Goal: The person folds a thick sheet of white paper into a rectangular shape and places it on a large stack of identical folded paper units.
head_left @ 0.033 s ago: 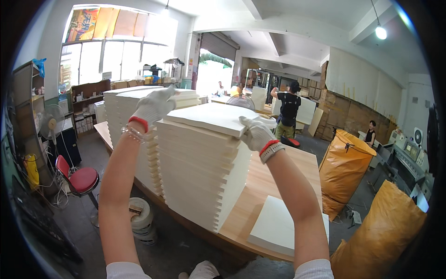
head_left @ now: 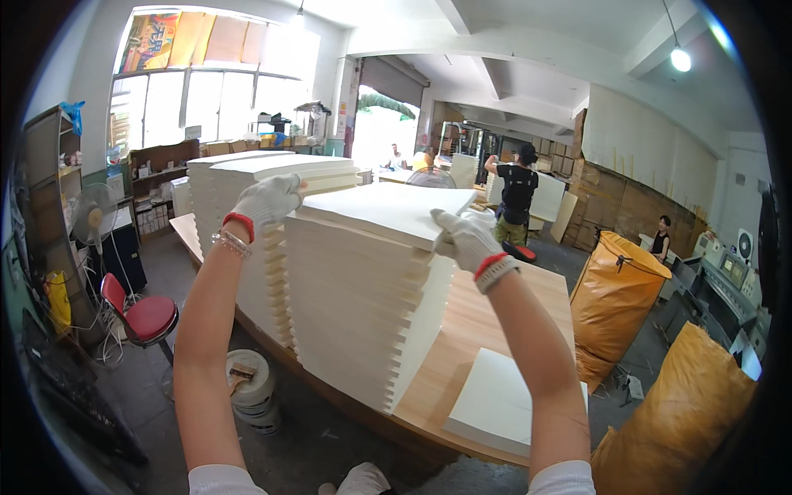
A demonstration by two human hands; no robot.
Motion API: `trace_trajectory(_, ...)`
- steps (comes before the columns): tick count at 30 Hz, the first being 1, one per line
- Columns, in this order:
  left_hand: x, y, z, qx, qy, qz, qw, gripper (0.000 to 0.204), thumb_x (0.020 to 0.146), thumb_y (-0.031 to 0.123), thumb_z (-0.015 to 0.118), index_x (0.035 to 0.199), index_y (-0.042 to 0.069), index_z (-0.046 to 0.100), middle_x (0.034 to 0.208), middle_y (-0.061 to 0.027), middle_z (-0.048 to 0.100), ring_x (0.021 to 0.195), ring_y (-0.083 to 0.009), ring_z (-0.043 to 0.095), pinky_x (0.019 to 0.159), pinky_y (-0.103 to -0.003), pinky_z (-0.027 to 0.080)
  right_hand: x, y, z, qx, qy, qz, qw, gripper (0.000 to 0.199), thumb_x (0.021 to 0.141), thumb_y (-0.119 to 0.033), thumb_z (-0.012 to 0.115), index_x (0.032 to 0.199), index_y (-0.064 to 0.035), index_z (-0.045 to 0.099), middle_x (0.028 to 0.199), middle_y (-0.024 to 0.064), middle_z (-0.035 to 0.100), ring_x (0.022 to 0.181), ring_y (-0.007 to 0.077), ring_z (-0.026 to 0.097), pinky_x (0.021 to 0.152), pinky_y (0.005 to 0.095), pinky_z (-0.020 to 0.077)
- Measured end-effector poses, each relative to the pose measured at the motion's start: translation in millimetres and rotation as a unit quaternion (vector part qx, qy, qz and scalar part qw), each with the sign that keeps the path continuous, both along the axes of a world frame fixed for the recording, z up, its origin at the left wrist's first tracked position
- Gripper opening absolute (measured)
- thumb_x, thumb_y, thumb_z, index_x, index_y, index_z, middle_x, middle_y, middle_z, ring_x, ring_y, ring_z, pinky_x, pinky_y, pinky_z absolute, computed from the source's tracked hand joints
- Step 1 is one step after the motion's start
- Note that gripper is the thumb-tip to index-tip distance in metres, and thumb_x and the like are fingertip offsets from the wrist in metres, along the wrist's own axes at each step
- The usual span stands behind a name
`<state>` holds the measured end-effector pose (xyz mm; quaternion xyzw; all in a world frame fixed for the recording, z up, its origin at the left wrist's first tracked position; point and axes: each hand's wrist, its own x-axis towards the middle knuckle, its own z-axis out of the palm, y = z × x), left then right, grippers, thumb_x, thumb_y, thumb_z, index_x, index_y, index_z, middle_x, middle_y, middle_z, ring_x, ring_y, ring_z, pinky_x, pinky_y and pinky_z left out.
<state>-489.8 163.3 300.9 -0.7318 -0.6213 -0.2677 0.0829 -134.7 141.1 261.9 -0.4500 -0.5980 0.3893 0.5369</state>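
Observation:
A tall stack of white paper sheets (head_left: pixel 355 289) stands on a wood-grain table, its right side stepped in offset layers. Both my hands wear white knit gloves with red cuffs. At the left edge of the topmost sheets (head_left: pixel 388 202) is my left hand (head_left: pixel 271 200), its fingers curled and closed; whether paper is between them is hidden. My right hand (head_left: pixel 464 237) grips the right edge of these top sheets, with the thumb above and the fingers partly hidden. Behind my left hand rises another white stack (head_left: pixel 247 165). A lower pile of white sheets (head_left: pixel 495 400) lies near my right forearm.
The table (head_left: pixel 462 322) runs diagonally. Orange sacks (head_left: pixel 615 305) stand to its right. At lower left are a white bucket (head_left: pixel 250 388) and a red chair (head_left: pixel 148 318). A person in black (head_left: pixel 517 194) stands farther back; another (head_left: pixel 661 239) is near machines at the right.
My left hand has moved slightly down and toward me, its fingers more curled. My right hand has shifted a little to the right, and the top sheets' near edge looks straighter.

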Motion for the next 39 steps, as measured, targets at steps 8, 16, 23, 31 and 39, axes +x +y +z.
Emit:
trace_trajectory(8, -24.2, 37.4, -43.7, -0.034, -0.153, -0.116, 0.981, 0.044, 0.1, 0.033, 0.064, 0.138, 0.011, 0.066, 0.113, -0.0049, 0.076, 0.105, -0.0161, 0.068, 0.096, -0.031, 0.051, -17.5, -63.8, 0.5, 0.094, -0.373, -0.087, 0.919, 0.087, 0.087, -0.071, 0.066, 0.136, -0.0005, 0.054, 0.107, 0.0117, 0.071, 0.092, 0.0206, 0.072, 0.085, 0.0337, 0.0539)
trace_trajectory(16, -56.4, 51.2, -58.2, -0.05, -0.329, -0.181, 0.925, 0.039, 0.091, 0.013, 0.072, 0.129, 0.004, 0.072, 0.102, -0.0018, 0.076, 0.091, -0.0091, 0.068, 0.085, -0.027, 0.054, -25.5, -49.8, -8.3, 0.159, -0.402, -0.115, 0.894, 0.08, 0.086, -0.066, 0.07, 0.128, 0.0012, 0.057, 0.111, 0.0179, 0.071, 0.103, 0.0281, 0.069, 0.09, 0.0399, 0.0522)
trace_trajectory(23, -70.4, 64.8, -53.9, -0.043, -0.301, -0.234, 0.923, 0.04, 0.084, 0.019, 0.078, 0.122, 0.007, 0.076, 0.092, -0.0011, 0.075, 0.085, -0.0091, 0.066, 0.081, -0.026, 0.052, -30.5, -44.9, -19.1, 0.226, -0.379, -0.133, 0.888, 0.073, 0.086, -0.059, 0.073, 0.122, 0.0036, 0.061, 0.099, 0.0206, 0.071, 0.09, 0.0297, 0.071, 0.08, 0.0406, 0.0547)
trace_trajectory(31, -70.6, 62.6, -55.7, -0.056, -0.327, -0.256, 0.908, 0.034, 0.087, 0.011, 0.072, 0.12, 0.004, 0.076, 0.095, -0.0021, 0.074, 0.086, -0.0095, 0.066, 0.082, -0.025, 0.051, -33.9, -49.3, -20.6, 0.228, -0.366, -0.145, 0.891, 0.071, 0.086, -0.054, 0.075, 0.119, 0.0068, 0.06, 0.093, 0.0223, 0.069, 0.084, 0.0311, 0.07, 0.075, 0.0425, 0.0546)
trace_trajectory(39, -70.1, 52.0, -52.0, -0.081, -0.341, -0.238, 0.906, 0.041, 0.089, 0.009, 0.068, 0.13, 0.003, 0.069, 0.102, -0.0038, 0.073, 0.092, -0.0122, 0.068, 0.083, -0.026, 0.052, -32.2, -56.9, -32.9, 0.286, -0.339, -0.115, 0.889, 0.06, 0.094, -0.041, 0.072, 0.129, 0.0055, 0.057, 0.096, 0.0211, 0.069, 0.081, 0.0302, 0.067, 0.073, 0.0412, 0.0536)
